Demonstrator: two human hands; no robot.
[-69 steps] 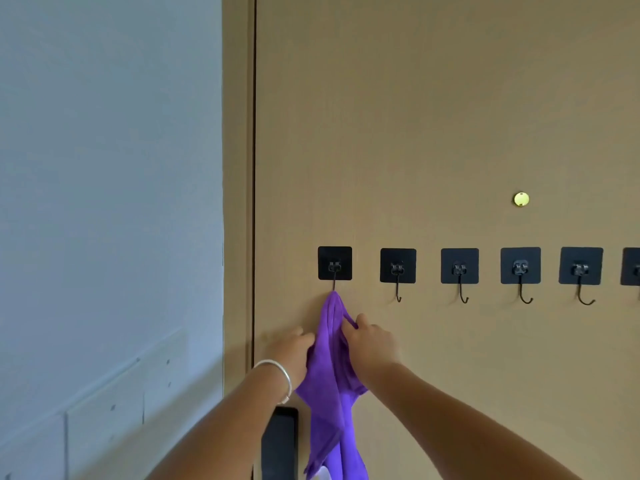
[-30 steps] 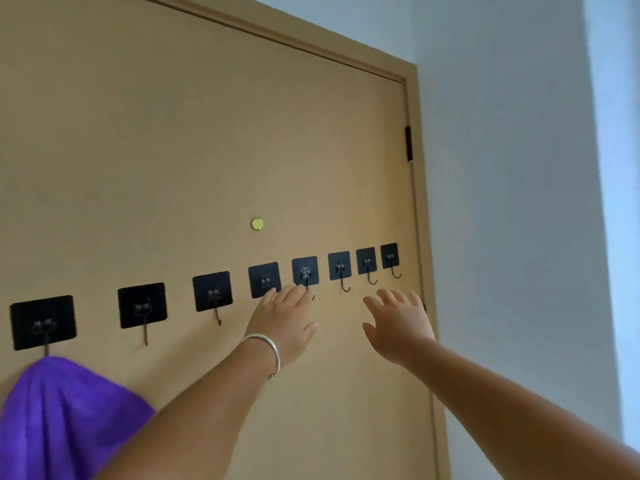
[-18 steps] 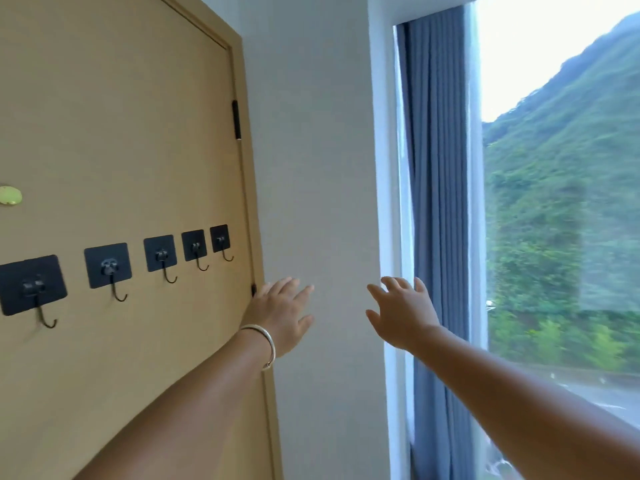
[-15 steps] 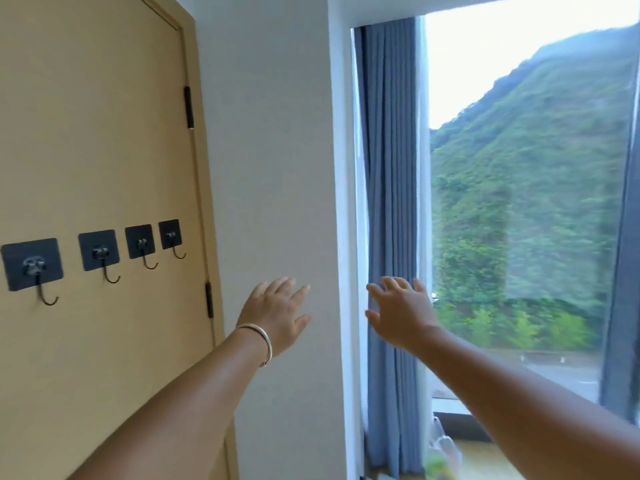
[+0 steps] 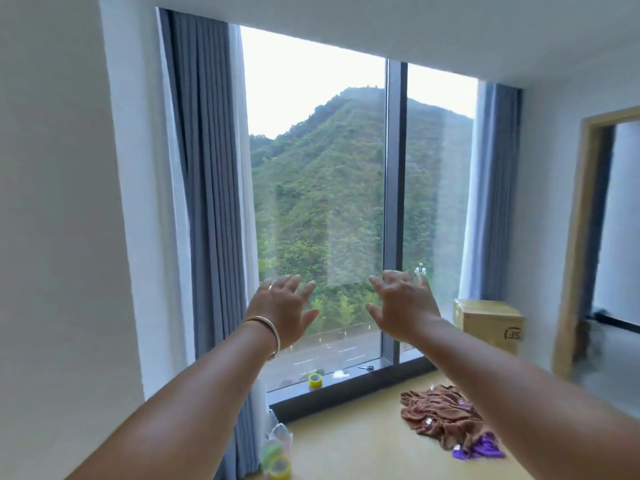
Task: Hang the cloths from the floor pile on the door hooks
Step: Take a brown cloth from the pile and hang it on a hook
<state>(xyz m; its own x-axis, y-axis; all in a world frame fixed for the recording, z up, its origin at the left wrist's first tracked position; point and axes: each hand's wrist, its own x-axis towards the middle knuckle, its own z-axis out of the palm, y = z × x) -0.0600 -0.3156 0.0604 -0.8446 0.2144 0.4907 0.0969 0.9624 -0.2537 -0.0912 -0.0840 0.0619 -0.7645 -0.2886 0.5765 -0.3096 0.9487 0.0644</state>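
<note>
A pile of cloths (image 5: 441, 415) lies on the yellow floor at the lower right, mostly brown, with a purple cloth (image 5: 479, 448) at its near edge. Both my arms stretch out in front of me at chest height. My left hand (image 5: 282, 308), with a bangle on the wrist, and my right hand (image 5: 403, 306) are spread, fingers apart, and hold nothing. Both hands are well above the pile and to its left. The door and its hooks are out of view.
A big window (image 5: 318, 202) with grey curtains (image 5: 207, 202) fills the wall ahead. A tape roll (image 5: 315, 380) sits on its sill. A cardboard box (image 5: 491, 322) stands at the right, beside a doorway (image 5: 606, 237). Plastic bags and tape rolls (image 5: 277, 459) lie by the left curtain.
My view has swung right, away from the door where the purple cloth hangs on the first hook, to the window and the floor pile. Both hands let go and stay empty.
</note>
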